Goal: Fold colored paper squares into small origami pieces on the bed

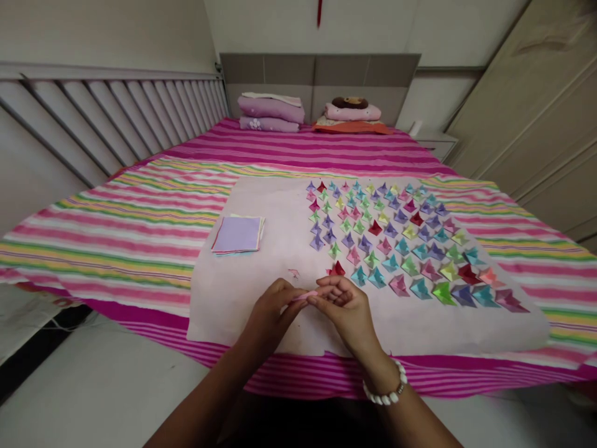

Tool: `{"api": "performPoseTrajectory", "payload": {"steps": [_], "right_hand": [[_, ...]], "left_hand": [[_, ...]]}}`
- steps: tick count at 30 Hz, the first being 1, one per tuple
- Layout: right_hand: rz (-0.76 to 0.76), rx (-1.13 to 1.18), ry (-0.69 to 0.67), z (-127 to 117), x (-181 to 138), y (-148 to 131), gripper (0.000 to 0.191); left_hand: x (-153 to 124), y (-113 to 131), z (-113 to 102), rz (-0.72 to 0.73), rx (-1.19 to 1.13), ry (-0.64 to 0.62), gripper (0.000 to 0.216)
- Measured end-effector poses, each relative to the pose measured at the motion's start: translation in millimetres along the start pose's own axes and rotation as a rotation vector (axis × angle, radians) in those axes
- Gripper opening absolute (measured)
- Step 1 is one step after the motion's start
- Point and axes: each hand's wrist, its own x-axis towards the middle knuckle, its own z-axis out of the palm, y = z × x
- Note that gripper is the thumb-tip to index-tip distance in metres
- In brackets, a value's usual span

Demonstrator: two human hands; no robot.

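Note:
My left hand (pixel 273 308) and my right hand (pixel 342 305) meet over the near edge of a pale paper sheet (pixel 261 274) spread on the bed. Both pinch a small folded pink paper piece (pixel 305 296) between their fingertips. A white bead bracelet (pixel 387 392) circles my right wrist. Just beyond my hands lies a red folded paper shape (pixel 336 269). Rows of several coloured folded paper shapes (pixel 401 242) cover the right half of the sheet. A stack of square coloured papers (pixel 237 234), lilac on top, lies to the left.
The bed has a striped pink, yellow and green cover (pixel 140 211). Folded purple bedding (pixel 270 112) and a pink pillow (pixel 352 113) sit at the headboard. A slatted rail (pixel 116 118) runs along the left, a wardrobe (pixel 536 112) stands right. A tiny pink scrap (pixel 293 272) lies on the sheet.

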Motion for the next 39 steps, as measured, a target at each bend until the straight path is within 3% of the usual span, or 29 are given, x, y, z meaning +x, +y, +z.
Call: {"api": "performPoseTrajectory", "payload": {"steps": [8, 13, 18, 21, 24, 29, 39], "right_hand": [[0.061, -0.026, -0.101, -5, 1, 3, 0.028], [0.017, -0.127, -0.143, -5, 0, 1, 0.017], [0.031, -0.024, -0.102, -5, 2, 5, 0.013], [0.077, 0.003, -0.045, -5, 3, 7, 0.014], [0.116, 0.037, -0.015, -5, 3, 8, 0.015], [0.137, 0.085, -0.016, -3, 3, 8, 0.015], [0.116, 0.078, -0.021, -3, 3, 12, 0.023]], "left_hand": [[-1, -2, 1, 0.018, 0.003, -0.029, 0.024], [0, 2, 0, 0.036, 0.022, -0.026, 0.024], [-2, 0, 2, 0.046, 0.041, 0.001, 0.020], [-5, -4, 3, 0.001, -0.001, 0.073, 0.030], [-6, -5, 1, 0.027, -0.045, 0.074, 0.022], [-7, -2, -1, 0.054, -0.062, 0.109, 0.021], [-7, 1, -2, -0.032, -0.130, 0.091, 0.022]]}}
